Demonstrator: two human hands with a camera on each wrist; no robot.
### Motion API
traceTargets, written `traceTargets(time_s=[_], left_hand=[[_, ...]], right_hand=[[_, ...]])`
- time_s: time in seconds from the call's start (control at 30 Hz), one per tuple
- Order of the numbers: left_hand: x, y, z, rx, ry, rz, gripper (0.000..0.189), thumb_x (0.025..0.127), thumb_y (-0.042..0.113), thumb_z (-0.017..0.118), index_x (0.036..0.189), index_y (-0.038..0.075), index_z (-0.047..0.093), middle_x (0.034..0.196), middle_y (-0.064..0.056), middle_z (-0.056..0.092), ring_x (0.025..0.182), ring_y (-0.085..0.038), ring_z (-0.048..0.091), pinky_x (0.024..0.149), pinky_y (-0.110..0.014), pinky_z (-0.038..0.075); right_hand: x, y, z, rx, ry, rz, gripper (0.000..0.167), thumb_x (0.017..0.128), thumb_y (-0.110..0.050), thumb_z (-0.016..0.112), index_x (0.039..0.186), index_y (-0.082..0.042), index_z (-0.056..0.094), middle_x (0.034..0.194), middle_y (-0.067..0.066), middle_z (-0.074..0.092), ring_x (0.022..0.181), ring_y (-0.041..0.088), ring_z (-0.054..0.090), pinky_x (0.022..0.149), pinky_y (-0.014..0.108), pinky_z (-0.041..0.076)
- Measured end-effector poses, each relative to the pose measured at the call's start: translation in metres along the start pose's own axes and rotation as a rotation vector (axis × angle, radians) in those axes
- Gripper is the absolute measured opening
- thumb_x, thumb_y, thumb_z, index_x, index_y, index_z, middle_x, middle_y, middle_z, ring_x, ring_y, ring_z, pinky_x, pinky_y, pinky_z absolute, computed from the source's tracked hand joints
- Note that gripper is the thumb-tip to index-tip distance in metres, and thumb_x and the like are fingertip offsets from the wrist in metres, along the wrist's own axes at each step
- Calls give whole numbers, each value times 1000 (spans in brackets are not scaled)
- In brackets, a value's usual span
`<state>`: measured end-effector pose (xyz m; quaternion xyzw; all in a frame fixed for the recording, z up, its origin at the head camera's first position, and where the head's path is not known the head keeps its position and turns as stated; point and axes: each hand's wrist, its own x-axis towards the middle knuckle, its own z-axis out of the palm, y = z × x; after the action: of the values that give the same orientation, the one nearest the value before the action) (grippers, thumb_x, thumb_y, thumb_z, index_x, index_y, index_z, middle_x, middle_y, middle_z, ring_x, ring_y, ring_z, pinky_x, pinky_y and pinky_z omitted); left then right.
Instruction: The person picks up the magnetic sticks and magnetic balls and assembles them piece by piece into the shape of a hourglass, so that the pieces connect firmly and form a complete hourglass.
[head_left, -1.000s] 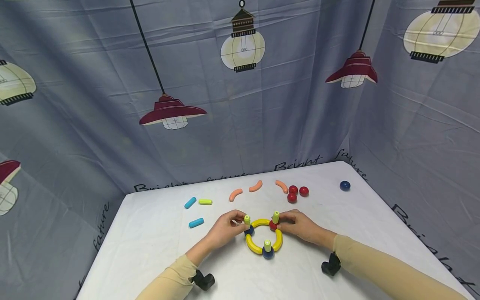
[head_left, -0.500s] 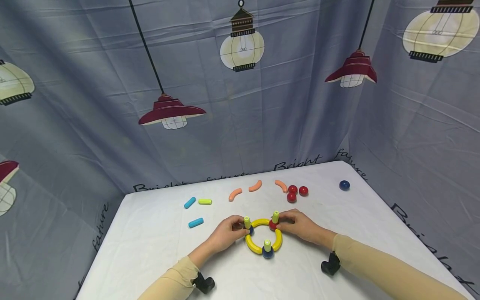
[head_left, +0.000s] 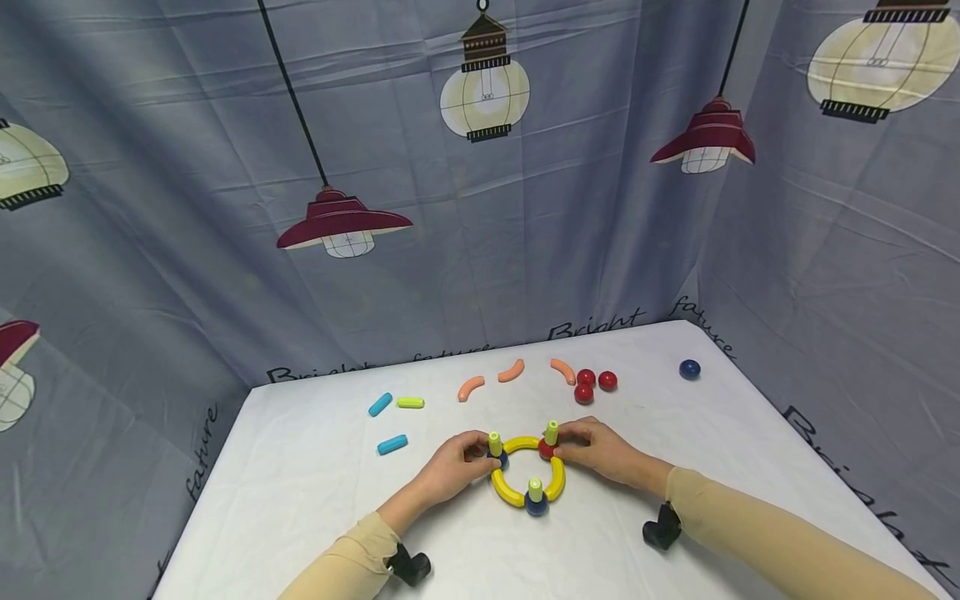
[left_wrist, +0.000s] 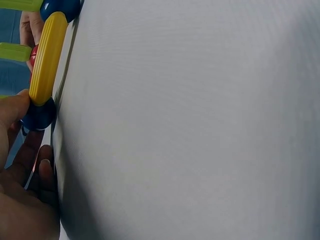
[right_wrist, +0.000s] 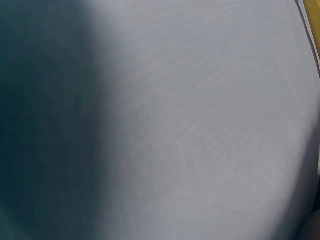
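A ring of curved yellow bars [head_left: 507, 490] joined by balls lies on the white table, with a light-green stick standing on each ball. My left hand [head_left: 452, 468] pinches the blue ball [left_wrist: 39, 116] at the ring's left; its thumb touches the end of a yellow bar there. On the far right side, my right hand [head_left: 602, 452] holds the red ball [head_left: 546, 452] between thumb and fingers. Another blue ball [head_left: 536, 505] forms the ring's near corner, untouched. The right wrist view shows mostly tablecloth, and the right fingers are hidden there.
Blue sticks [head_left: 392, 444] and a light-green stick [head_left: 410, 402] lie to the left. Orange curved bars [head_left: 471, 388] and red balls [head_left: 584, 394] are scattered behind the ring. A loose blue ball [head_left: 690, 369] sits far right. A patterned curtain [head_left: 420, 292] borders the table.
My left fingers have shifted slightly on the blue ball, the thumb moving a little lower beside the ring. The right hand and the ring stay in place.
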<state>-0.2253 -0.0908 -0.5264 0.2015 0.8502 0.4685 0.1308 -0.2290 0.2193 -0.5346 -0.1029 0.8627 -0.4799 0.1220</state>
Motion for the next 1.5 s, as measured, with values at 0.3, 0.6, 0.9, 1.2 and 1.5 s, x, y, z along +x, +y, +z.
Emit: traceTargets(time_s=[0.3, 0.6, 0.9, 1.2, 1.5], left_hand=[[-1, 1, -1, -17, -3, 2, 26, 97, 32, 72, 120, 21, 69, 110, 9, 65, 103, -14, 59, 89, -36, 50], [1, 1, 1, -18, 1, 0, 24, 96, 32, 73, 118, 20, 68, 109, 5, 65, 100, -15, 59, 87, -33, 50], [1, 1, 1, -7, 14, -17, 27, 96, 33, 73, 119, 19, 69, 109, 6, 65, 100, -14, 59, 88, -35, 50], [0, 1, 0, -16, 7, -29, 28, 95, 34, 74, 117, 18, 68, 109, 4, 64, 101, -16, 57, 88, -37, 49], [-1, 1, -1, -16, -1, -22, 28, 95, 36, 74, 117, 20, 69, 109, 6, 63, 100, -15, 57, 87, -34, 49]], right_hand=[[0, 0, 0, -22, -3, -10, 35, 93, -39, 76, 124, -23, 73, 119, -9, 65, 123, 24, 51, 109, 57, 39], [0, 4, -3, -13, -16, -33, 38, 94, -38, 75, 127, -20, 72, 120, -7, 67, 123, 24, 52, 109, 57, 40], [-4, 2, -26, 94, 58, 2, 27, 99, -25, 69, 123, -13, 73, 116, 1, 73, 112, 24, 64, 97, 42, 53], [-15, 22, -93, 146, 393, -17, 25, 103, -8, 53, 115, 4, 71, 105, 10, 75, 92, 18, 65, 79, 33, 54], [-24, 58, -146, 136, 813, 146, 33, 106, -16, 45, 123, 2, 67, 99, -4, 72, 86, 7, 59, 71, 18, 47]])
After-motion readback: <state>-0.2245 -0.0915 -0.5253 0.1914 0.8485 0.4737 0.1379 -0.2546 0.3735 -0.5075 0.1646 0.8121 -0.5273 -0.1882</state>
